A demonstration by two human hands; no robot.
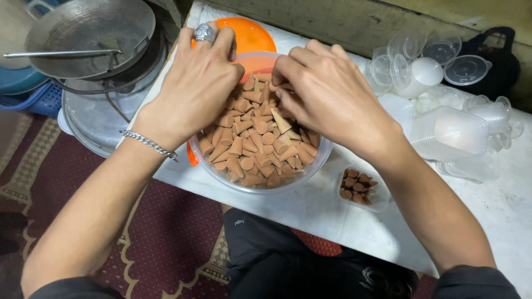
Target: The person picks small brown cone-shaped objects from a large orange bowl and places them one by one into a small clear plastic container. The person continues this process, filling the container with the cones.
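Observation:
A clear round bowl (260, 187) full of small brown cones (257, 147) sits on a white table, on top of an orange lid (250, 32). My left hand (197, 83), with a ring and a chain bracelet, rests curled over the bowl's far left rim among the cones. My right hand (327, 91) reaches into the pile from the right, fingers pinched together on some cones. A small clear rectangular container (363, 188) partly filled with the same cones stands to the right of the bowl.
Stacks of empty clear containers (451, 133) and round lids (438, 52) lie at the table's right. Metal pans and a scale dish (88, 33) stand at the left, beside a blue basket. A patterned red carpet (166, 238) covers the floor below.

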